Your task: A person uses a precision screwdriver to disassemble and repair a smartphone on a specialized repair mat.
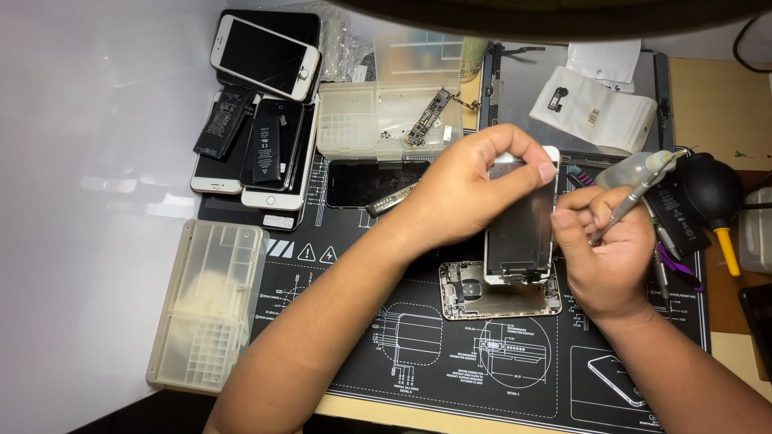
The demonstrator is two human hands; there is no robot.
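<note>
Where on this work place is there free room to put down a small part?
Bare white table lies left of the parts tray. The black mat is free in front of the phone housing, between the forearms. It is crowded behind: stacked phones, compartment box, tools beside the right hand.

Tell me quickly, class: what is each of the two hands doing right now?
Left hand: closed, pinching the top of the phone screen panel, tilted up over the open phone body.
Right hand: closed on a screwdriver.
</note>
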